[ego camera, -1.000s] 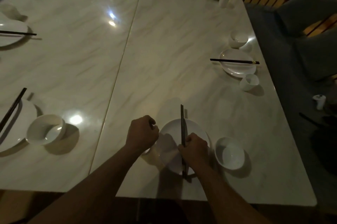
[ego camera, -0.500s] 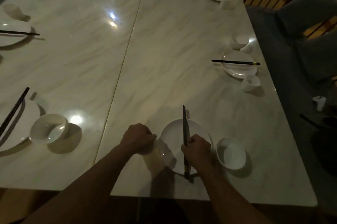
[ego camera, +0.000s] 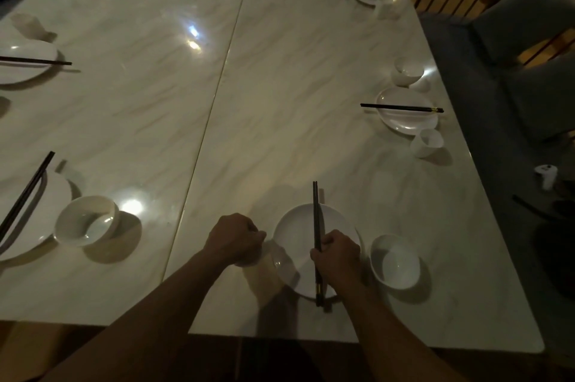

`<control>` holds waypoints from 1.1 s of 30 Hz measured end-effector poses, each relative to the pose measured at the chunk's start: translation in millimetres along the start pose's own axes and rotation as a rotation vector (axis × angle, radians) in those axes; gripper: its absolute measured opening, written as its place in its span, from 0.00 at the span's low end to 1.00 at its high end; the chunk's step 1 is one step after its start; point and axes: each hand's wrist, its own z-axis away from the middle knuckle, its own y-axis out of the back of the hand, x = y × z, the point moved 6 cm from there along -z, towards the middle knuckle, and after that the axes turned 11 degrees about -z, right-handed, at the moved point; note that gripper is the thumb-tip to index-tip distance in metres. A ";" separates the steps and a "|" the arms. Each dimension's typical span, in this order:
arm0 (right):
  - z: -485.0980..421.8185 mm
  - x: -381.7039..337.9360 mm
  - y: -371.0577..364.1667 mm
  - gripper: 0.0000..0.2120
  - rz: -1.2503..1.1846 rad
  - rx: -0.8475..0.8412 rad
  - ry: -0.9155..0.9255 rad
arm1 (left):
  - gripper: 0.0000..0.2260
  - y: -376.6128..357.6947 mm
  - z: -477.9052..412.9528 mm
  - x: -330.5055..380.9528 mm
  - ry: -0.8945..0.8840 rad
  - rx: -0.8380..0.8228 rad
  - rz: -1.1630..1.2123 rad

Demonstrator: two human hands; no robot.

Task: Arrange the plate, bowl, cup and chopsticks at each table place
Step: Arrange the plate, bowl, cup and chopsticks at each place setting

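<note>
A white plate (ego camera: 295, 232) lies near the table's front edge. Dark chopsticks (ego camera: 316, 213) lie across it, pointing away from me, and my right hand (ego camera: 337, 254) grips them near their middle. A white bowl (ego camera: 394, 262) stands just right of the plate. My left hand (ego camera: 235, 238) is curled around a small white cup (ego camera: 249, 262) just left of the plate; only the cup's lower edge shows beneath the fingers.
Other places are set along the marble table (ego camera: 280, 101): plate with chopsticks (ego camera: 404, 109), bowl (ego camera: 407, 70) and cup (ego camera: 426, 142) on the right, a bowl (ego camera: 85, 220) and plate at left, more farther back. Grey chairs (ego camera: 513, 39) stand to the right.
My left hand has moved down and left, from the plate's upper left rim to the spot beside the plate. The right hand keeps its hold on the chopsticks.
</note>
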 end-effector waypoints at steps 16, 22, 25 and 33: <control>-1.3 0.8 -1.6 0.11 -0.002 -0.016 -0.005 | 0.16 -0.6 -0.9 2.4 0.030 -0.019 -0.034; -0.8 -0.3 -0.8 0.11 -0.001 -0.016 -0.005 | 0.18 -1.4 -1.8 4.2 0.019 0.005 -0.074; 0.4 -2.2 2.7 0.12 -0.004 -0.014 0.004 | 0.20 -1.8 -2.8 3.0 0.022 0.013 -0.083; 5.0 -21.6 30.1 0.06 -0.041 -0.087 0.077 | 0.20 6.0 -4.5 23.0 -0.003 0.045 -0.095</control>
